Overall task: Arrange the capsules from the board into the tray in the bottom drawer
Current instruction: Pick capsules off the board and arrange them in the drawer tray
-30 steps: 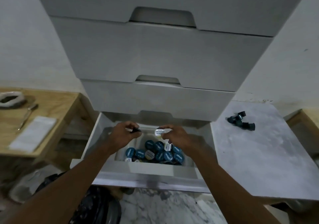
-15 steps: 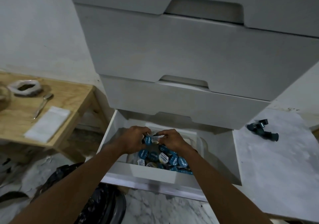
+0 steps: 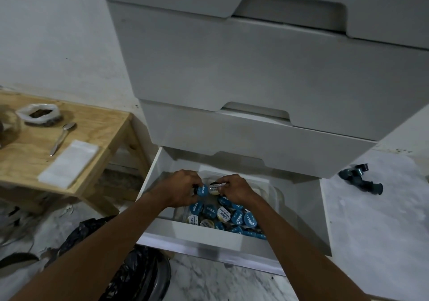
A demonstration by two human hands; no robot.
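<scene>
Left hand (image 3: 181, 190) pinches a blue capsule (image 3: 202, 189), right hand (image 3: 234, 190) a white capsule (image 3: 214, 189), both grips closed tight. Tray (image 3: 274, 192) below; spare capsules (image 3: 358, 181) at three o'clock.

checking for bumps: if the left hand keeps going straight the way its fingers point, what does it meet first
Probably the white-lidded capsule pinched in the right hand. The left hand holds a blue-lidded capsule, its fingers pointing right toward it; the two capsules look almost touching, though depth is unclear from this view.
</scene>
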